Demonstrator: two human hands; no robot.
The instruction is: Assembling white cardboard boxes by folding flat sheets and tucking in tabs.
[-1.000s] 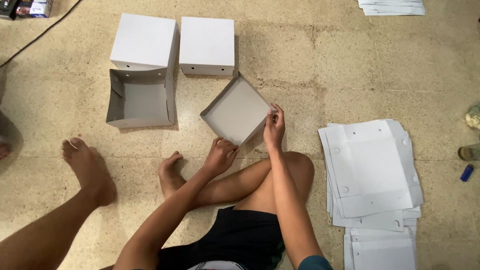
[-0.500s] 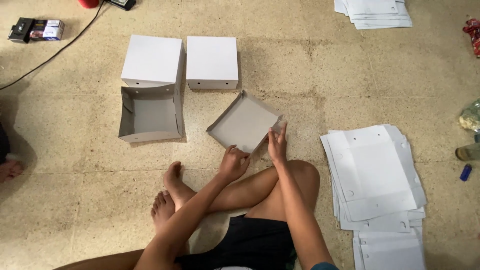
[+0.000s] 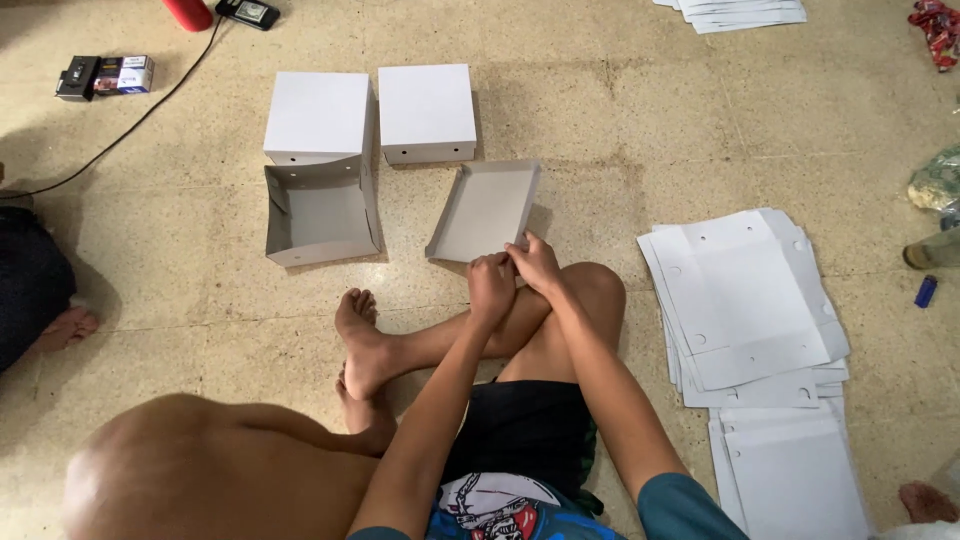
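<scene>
Tray (image 3: pixel 487 210): grey card, shallow, three walls raised, near edge unfolded.
Left hand (image 3: pixel 490 287): closed on near edge.
Right hand (image 3: pixel 535 264): pinching same edge.
Floor (image 3: pixel 600 130): tray rests flat.

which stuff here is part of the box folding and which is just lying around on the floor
In use:
- half-folded grey tray, both hands on its near edge: left hand, right hand
- stack of flat white sheets
- two closed white boxes
- open box

Lying about:
- black cable
- small packet
- blue lighter
- red wrapper
</scene>
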